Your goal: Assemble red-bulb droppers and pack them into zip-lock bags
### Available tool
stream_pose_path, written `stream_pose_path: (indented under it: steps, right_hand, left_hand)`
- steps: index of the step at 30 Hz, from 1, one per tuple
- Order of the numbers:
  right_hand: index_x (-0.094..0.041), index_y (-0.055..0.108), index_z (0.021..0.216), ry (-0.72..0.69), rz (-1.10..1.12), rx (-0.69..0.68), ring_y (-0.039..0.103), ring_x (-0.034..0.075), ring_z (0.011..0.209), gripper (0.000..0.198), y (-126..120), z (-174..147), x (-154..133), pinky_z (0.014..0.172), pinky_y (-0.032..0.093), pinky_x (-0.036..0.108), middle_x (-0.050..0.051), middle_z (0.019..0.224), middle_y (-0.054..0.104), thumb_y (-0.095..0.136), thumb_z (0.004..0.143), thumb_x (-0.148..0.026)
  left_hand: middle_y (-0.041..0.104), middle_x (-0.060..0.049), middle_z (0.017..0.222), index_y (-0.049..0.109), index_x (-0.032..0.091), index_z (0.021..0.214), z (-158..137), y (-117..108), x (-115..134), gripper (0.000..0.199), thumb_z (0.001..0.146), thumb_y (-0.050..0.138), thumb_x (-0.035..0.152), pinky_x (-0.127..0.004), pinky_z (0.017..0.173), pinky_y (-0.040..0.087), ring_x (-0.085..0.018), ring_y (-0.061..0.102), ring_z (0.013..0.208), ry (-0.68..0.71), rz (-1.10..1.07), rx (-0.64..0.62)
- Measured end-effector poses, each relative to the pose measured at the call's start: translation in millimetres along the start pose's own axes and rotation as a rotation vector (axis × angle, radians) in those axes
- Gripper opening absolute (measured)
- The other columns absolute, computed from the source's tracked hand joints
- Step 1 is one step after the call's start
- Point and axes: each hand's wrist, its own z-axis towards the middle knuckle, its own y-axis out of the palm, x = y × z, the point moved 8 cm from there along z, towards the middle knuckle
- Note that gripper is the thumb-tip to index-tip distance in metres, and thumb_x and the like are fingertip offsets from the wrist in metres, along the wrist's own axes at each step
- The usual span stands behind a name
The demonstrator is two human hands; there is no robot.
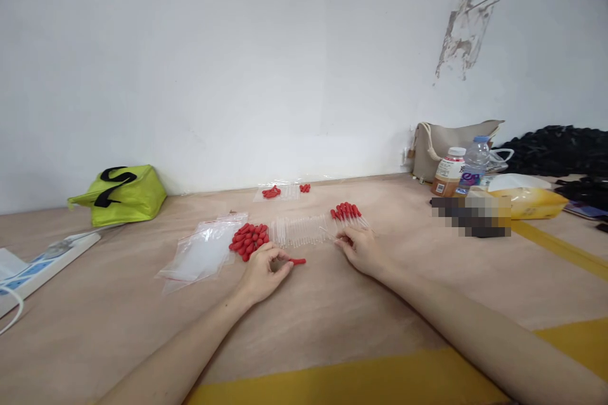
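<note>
My left hand [265,273] is closed, with a red rubber dropper bulb [298,261] pinched between thumb and fingers, its end pointing right. Just behind that hand lies a pile of loose red bulbs [247,239]. In my right hand [361,249] a thin clear dropper tube [327,232] is pinched at the fingertips, tilted up to the left. A row of clear tubes [297,230] lies side by side between the two hands. Beyond my right hand, several droppers with red bulbs fitted [346,211] lie together.
Clear zip bags [204,253] lie left of the bulb pile. Another bag with red bulbs and tubes [280,192] is by the wall. A lime-green bag [126,193] and a power strip [52,269] stand left. Bottles [449,174], a tissue pack [529,199] and a beige bag [425,155] are right.
</note>
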Motion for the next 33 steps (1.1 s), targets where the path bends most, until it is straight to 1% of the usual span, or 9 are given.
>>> stream_pose_path:
  steps: [2,7,10,14,18,21,25,29,33]
  right_hand:
    - [-0.018,0.060,0.086,-0.022,-0.007,-0.015,0.055,0.015,0.071,0.016,2.6,-1.4,-2.7,0.069,0.034,0.029,0.005,0.080,0.063,0.047,0.081,-0.023]
    - [-0.021,0.062,0.093,-0.062,-0.002,-0.043,0.056,0.014,0.075,0.020,4.9,-4.7,-14.2,0.074,0.032,0.031,0.004,0.085,0.063,0.045,0.082,-0.022]
    - [-0.021,0.062,0.089,-0.093,0.020,-0.048,0.056,0.013,0.073,0.017,4.8,-6.7,-23.8,0.075,0.030,0.031,0.003,0.083,0.063,0.047,0.082,-0.024]
    - [-0.021,0.062,0.084,-0.153,0.034,-0.063,0.056,0.012,0.071,0.015,6.9,-8.9,-37.6,0.077,0.029,0.031,0.001,0.076,0.064,0.048,0.082,-0.026]
    - [-0.021,0.061,0.083,-0.184,0.054,-0.059,0.055,0.011,0.066,0.016,7.2,-10.1,-46.6,0.077,0.028,0.030,0.000,0.074,0.064,0.047,0.082,-0.026]
    - [-0.021,0.060,0.085,-0.199,0.085,-0.056,0.054,0.010,0.064,0.015,6.9,-11.1,-49.2,0.080,0.027,0.031,-0.001,0.073,0.063,0.047,0.082,-0.026]
    - [-0.022,0.060,0.085,-0.218,0.096,-0.050,0.055,0.011,0.067,0.013,7.2,-12.6,-49.5,0.085,0.023,0.034,-0.001,0.075,0.064,0.048,0.081,-0.025]
    - [-0.023,0.061,0.084,-0.220,0.097,-0.068,0.054,0.009,0.063,0.013,9.5,-13.0,-49.1,0.088,0.021,0.036,-0.002,0.074,0.064,0.049,0.081,-0.025]
    - [-0.023,0.062,0.086,-0.219,0.102,-0.093,0.055,0.010,0.064,0.014,11.6,-12.2,-49.1,0.086,0.022,0.035,-0.002,0.073,0.064,0.049,0.082,-0.026]
  left_hand:
    - [0.058,-0.001,0.075,0.064,0.019,0.077,-2.2,4.5,-4.0,0.010,0.072,0.056,0.023,-0.027,0.060,0.042,-0.015,0.053,0.068,-0.017,0.028,-0.024]
    - [0.055,-0.004,0.092,0.061,0.021,0.100,-3.2,7.3,1.9,0.029,0.072,0.059,0.029,-0.027,0.065,0.044,-0.018,0.054,0.080,0.036,0.024,-0.070]
    - [0.055,-0.004,0.090,0.064,0.022,0.094,-0.4,17.3,9.2,0.021,0.077,0.056,0.033,-0.029,0.071,0.044,-0.018,0.053,0.084,0.080,0.009,-0.119]
    - [0.057,-0.003,0.084,0.064,0.020,0.082,4.5,22.7,10.2,0.017,0.082,0.049,0.027,-0.030,0.074,0.042,-0.017,0.053,0.081,0.067,0.004,-0.090]
    - [0.059,-0.002,0.084,0.058,0.019,0.087,4.9,16.8,8.5,0.015,0.084,0.046,0.026,-0.029,0.073,0.040,-0.017,0.053,0.081,0.024,-0.055,-0.028]
    - [0.060,-0.001,0.084,0.055,0.019,0.089,3.9,17.1,8.6,0.015,0.086,0.042,0.026,-0.026,0.068,0.041,-0.016,0.054,0.076,-0.002,-0.131,-0.053]
    - [0.060,0.000,0.078,0.055,0.018,0.087,3.2,19.1,11.0,0.016,0.085,0.042,0.028,-0.024,0.061,0.040,-0.014,0.053,0.069,-0.009,-0.166,-0.088]
    - [0.059,0.000,0.073,0.055,0.017,0.086,2.9,19.2,12.7,0.016,0.084,0.043,0.028,-0.023,0.060,0.041,-0.014,0.054,0.066,-0.015,-0.230,-0.086]
    - [0.062,-0.001,0.074,0.057,0.017,0.094,2.9,21.9,12.5,0.021,0.085,0.043,0.029,-0.024,0.062,0.043,-0.014,0.057,0.065,-0.026,-0.321,-0.096]
